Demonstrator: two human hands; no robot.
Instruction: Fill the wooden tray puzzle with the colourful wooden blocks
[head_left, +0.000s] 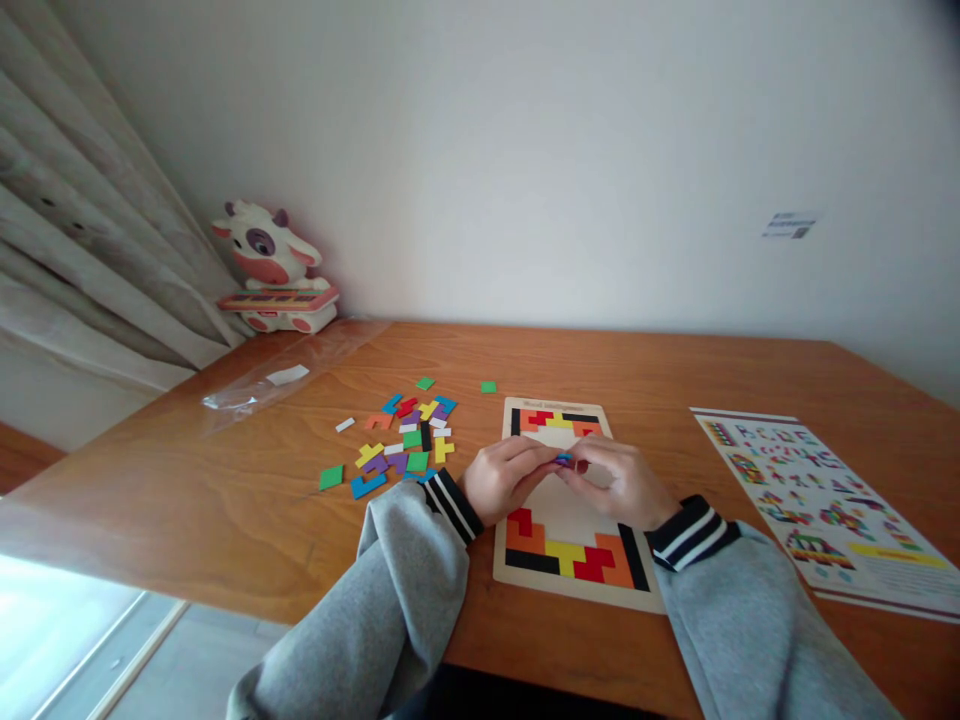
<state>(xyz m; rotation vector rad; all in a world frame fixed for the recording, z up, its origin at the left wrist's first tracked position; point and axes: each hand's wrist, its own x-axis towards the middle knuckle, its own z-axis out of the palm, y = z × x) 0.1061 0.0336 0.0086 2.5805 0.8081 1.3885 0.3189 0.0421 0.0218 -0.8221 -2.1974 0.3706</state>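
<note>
A wooden puzzle board [577,597] lies on the table, with black, orange, red and yellow pieces set along its near and far ends. Above its middle my left hand [510,477] and my right hand [619,482] meet at the fingertips. Between them is a small blue and purple piece [563,460], mostly covered by the fingers, so its shape is hard to tell. Both hands pinch it. Left of the board, several loose pieces [418,461] in green, yellow, blue, purple, white, red, orange and black are scattered.
A printed sheet [832,500] with coloured figures lies at the right. At the back left, a cow-shaped toy keyboard [277,280] stands near the curtain [90,200], with a clear plastic bag [289,375] before it. The wooden table [225,490] meets the wall behind.
</note>
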